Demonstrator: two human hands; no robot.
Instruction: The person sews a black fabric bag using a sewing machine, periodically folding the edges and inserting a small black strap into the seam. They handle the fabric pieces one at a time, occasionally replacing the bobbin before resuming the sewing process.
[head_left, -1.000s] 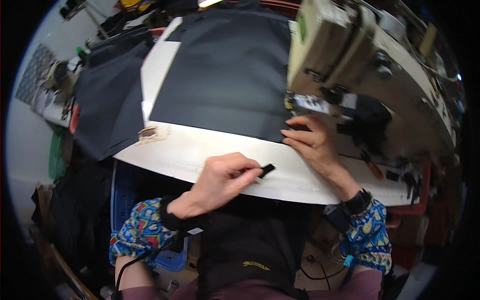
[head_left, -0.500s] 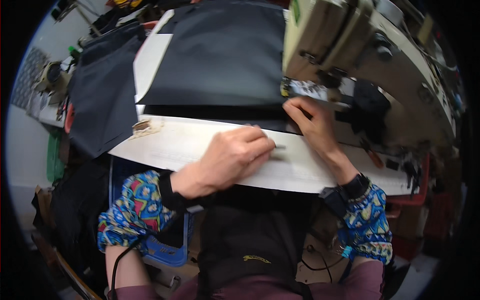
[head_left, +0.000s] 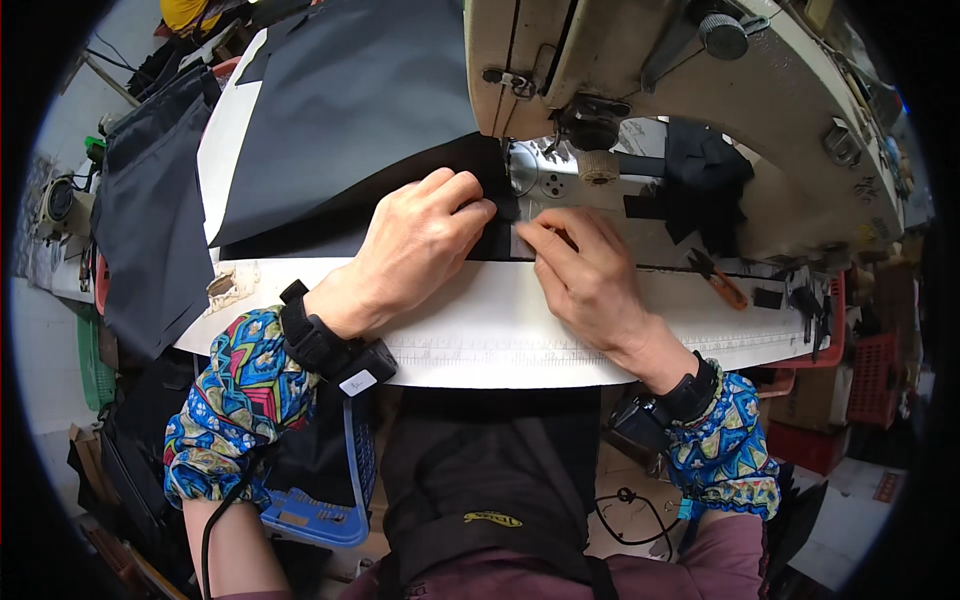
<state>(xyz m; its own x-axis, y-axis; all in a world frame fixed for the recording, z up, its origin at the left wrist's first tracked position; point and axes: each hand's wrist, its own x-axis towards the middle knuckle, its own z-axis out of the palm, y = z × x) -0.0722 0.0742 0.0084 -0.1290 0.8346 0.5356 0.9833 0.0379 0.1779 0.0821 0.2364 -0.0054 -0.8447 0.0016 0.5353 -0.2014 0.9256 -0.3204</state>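
A large black fabric panel (head_left: 350, 110) lies on the white sewing table, its near edge lifted above another dark layer. My left hand (head_left: 425, 235) is closed at this lifted edge, fingers curled over the fabric. To the right, my right hand (head_left: 585, 275) is in a pinch beside the fabric's right edge, just in front of the needle area. What its fingertips hold, if anything, is too small to tell. The sewing machine (head_left: 590, 75) stands right behind both hands, its presser foot partly hidden by the fabric.
Orange-handled snips (head_left: 722, 285) lie right of my right hand. Bunched black fabric (head_left: 705, 180) sits under the machine arm. More black panels (head_left: 150, 215) hang at the left. A ruler scale (head_left: 480, 350) runs along the white table's front edge. A blue basket (head_left: 320, 520) stands below.
My left hand has moved from over the white table, where it held a thin dark thing, up to the fabric. My right hand sits slightly lower. The view has shifted, and the fabric's near edge has lifted.
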